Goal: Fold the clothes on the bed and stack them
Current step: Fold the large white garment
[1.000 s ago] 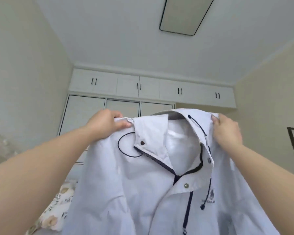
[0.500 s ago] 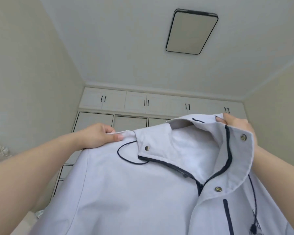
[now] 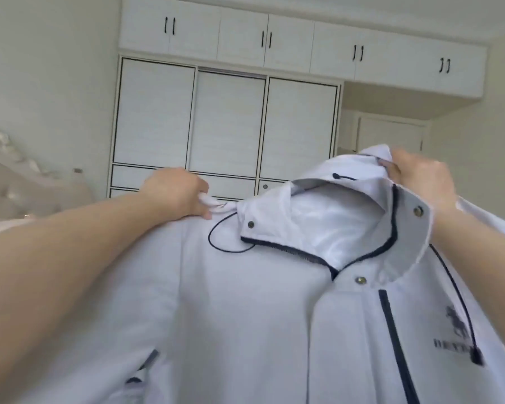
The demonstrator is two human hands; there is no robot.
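A white jacket (image 3: pixel 245 316) with dark blue zip trim, snap buttons, a dark drawcord and a horse logo on the chest hangs spread in front of me, front side facing me. My left hand (image 3: pixel 178 196) pinches its left shoulder beside the collar. My right hand (image 3: pixel 420 176) grips the fabric at the top right of the hood and collar. The jacket fills the lower part of the view and hides the bed surface and any other clothes.
A white wardrobe (image 3: pixel 225 121) with sliding doors, drawers and upper cabinets stands against the far wall. A tufted headboard (image 3: pixel 27 188) shows at the left edge. A doorway recess (image 3: pixel 391 132) lies at the back right.
The view has tipped down from the ceiling toward the wardrobe. Both hands keep their grip at the shoulders, and the jacket now sits lower against the room, with more of its chest and logo showing.
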